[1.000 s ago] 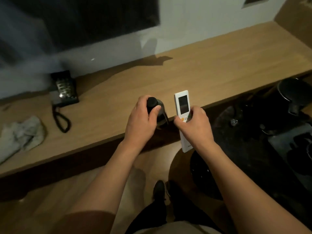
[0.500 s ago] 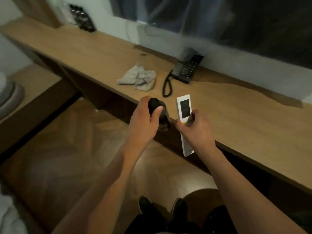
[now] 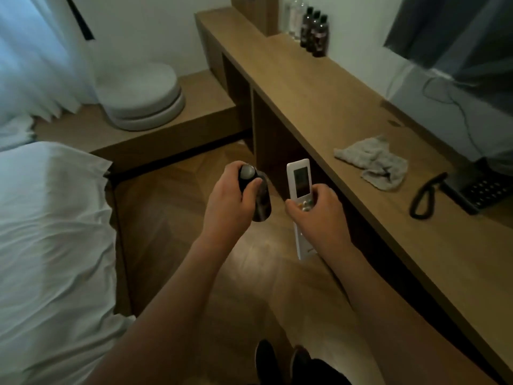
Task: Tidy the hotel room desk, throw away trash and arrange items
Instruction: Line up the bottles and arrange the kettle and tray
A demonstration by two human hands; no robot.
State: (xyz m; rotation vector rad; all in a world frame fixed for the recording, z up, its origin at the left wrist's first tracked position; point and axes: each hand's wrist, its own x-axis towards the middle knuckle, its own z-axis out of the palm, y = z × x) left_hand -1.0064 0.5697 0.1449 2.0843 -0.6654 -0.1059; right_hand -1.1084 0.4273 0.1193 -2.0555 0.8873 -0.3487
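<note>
A white remote with a grey screen is seen, and a dark bottle with a grey cap; a light brown wooden desk, a grey cloth, a black telephone and white bedding are shown

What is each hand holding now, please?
Left hand: closed on small dark capped bottle.
Right hand: closed on long white remote control.
</note>
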